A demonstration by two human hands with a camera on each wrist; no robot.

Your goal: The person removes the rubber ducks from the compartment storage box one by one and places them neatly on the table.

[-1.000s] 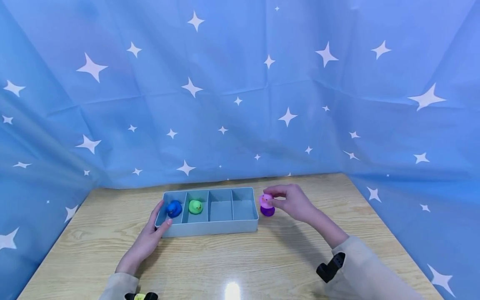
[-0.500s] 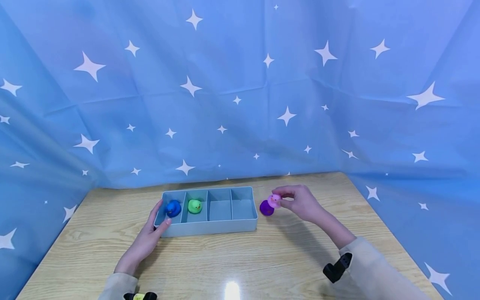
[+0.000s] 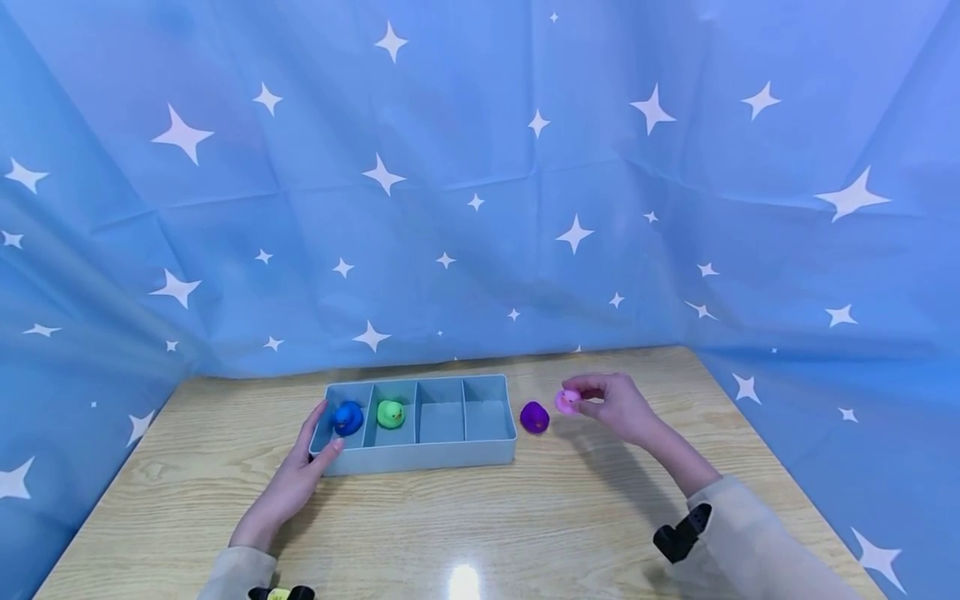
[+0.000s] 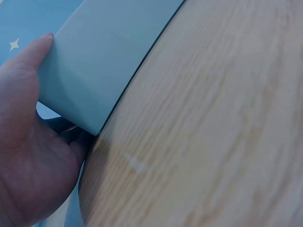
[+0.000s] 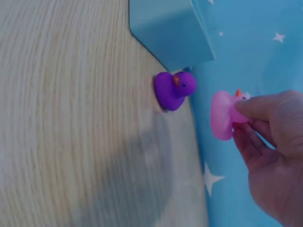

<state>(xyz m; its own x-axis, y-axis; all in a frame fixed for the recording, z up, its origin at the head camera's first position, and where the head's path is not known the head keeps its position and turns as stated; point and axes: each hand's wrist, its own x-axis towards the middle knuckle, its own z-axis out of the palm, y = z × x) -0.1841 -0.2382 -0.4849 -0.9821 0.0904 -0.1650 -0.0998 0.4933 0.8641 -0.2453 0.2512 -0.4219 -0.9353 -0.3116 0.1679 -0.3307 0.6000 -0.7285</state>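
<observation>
A grey-blue box (image 3: pixel 435 455) with several compartments stands on the table. My left hand (image 3: pixel 296 475) holds its left end, thumb on the front rim; in the left wrist view the thumb lies against the box wall (image 4: pixel 102 61). Inside the box, a blue rubber duck (image 3: pixel 348 418) sits in the leftmost compartment and a green rubber duck (image 3: pixel 391 414) in the one beside it. Right of the box, a purple rubber duck (image 3: pixel 535 417) rests on the table. My right hand (image 3: pixel 618 408) pinches a pink rubber duck (image 5: pixel 221 116) by its head, to the right of the purple one.
The wooden table (image 3: pixel 420 525) reaches back to a blue curtain (image 3: pixel 480 275) with white stars, which also hangs along both sides. Each wrist wears a black camera mount, such as the right one (image 3: pixel 682 533).
My right hand has carried the pink duck rightward and slightly down, from above the purple duck to beside it. The left hand and the box have stayed in place.
</observation>
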